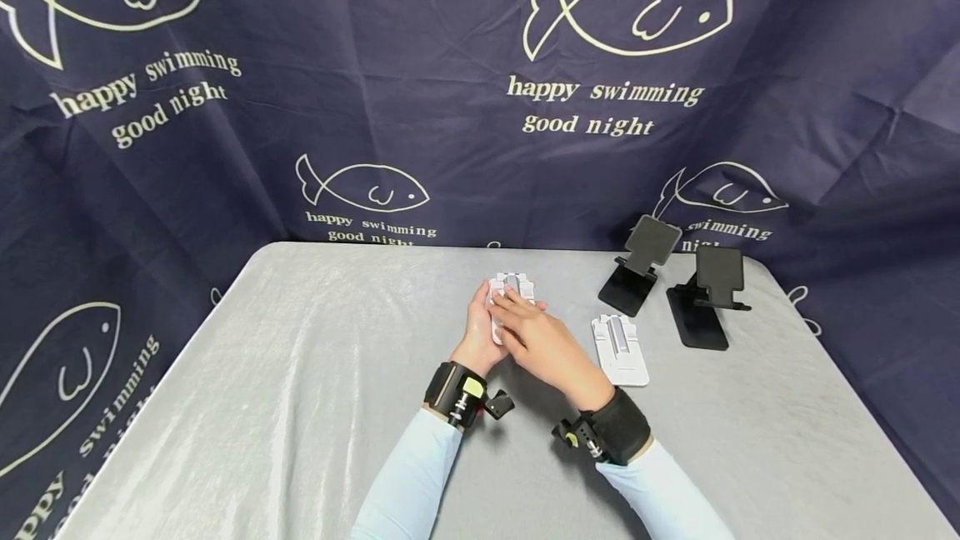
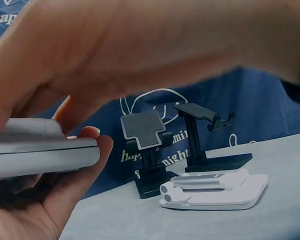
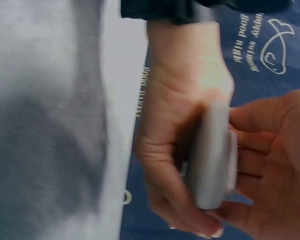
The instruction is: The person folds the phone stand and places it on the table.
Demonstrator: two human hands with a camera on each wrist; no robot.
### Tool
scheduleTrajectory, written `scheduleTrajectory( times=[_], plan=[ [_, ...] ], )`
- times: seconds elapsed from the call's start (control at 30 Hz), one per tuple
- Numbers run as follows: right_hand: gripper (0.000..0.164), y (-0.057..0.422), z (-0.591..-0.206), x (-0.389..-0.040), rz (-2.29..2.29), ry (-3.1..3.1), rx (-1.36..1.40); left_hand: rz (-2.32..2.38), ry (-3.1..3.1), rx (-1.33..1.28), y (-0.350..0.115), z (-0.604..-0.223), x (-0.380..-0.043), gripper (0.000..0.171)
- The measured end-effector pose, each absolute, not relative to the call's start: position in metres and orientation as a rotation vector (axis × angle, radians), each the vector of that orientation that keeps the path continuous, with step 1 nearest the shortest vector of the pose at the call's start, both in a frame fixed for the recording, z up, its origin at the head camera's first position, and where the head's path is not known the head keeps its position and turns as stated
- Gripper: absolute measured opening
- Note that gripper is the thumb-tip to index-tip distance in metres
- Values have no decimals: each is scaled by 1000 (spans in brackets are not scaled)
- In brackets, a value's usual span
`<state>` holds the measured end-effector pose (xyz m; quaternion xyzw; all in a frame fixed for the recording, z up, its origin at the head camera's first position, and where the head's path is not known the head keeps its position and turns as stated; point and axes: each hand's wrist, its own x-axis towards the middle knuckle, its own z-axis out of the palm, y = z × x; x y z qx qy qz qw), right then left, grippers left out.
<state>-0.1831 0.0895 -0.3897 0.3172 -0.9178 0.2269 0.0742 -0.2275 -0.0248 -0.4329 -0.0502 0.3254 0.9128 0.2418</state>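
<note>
A white folded stand [image 1: 512, 282] sits up in the person's two hands, above the pale bench [image 1: 337, 407]; the left hand [image 1: 477, 337] holds it from below and around its sides, with fingertips curled up by the edge, and the right hand [image 1: 546, 348] lies over the top, its fingers touching the stand; whether that right hand is pinching any part cannot be told, as the fingers hide it. The stand looks light and stiff, likely hard plastic, so it should not bend or squash; its smooth skin may slip in dry fingers, and the small folded parts could be the weak bit if pushed the wrong way. The best place to grip is likely the long sides of the flat base, with the thumb on one side and fingers on the other, keeping skin out of the folds; a matching white stand [image 1: 622, 355] lies folded on the bench to the right, showing a flat base and a folded arm, and two black stands, one [image 1: 652, 245] beside the other [image 1: 720, 275], stand up behind it.
</note>
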Motion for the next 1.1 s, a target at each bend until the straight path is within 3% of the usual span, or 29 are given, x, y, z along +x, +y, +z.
scheduleTrajectory(
  times=[0.23, 0.53, 0.87, 1.1],
  plan=[
    [43, 98, -355, -190, 869, -2839, 850, 2519, 885, -98, -23, -431, -228, 57],
    [93, 117, -351, -209, 1395, -2962, 204, 2432, 758, 99, -26, -423, -226, 73],
    [68, 113, -376, -217, 1708, -2945, 171, 2469, 1044, -42, -21, -430, -229, 69],
    [65, 111, -378, -218, 1736, -2884, 124, 2459, 1425, -139, -20, -435, -231, 66]
  ],
)
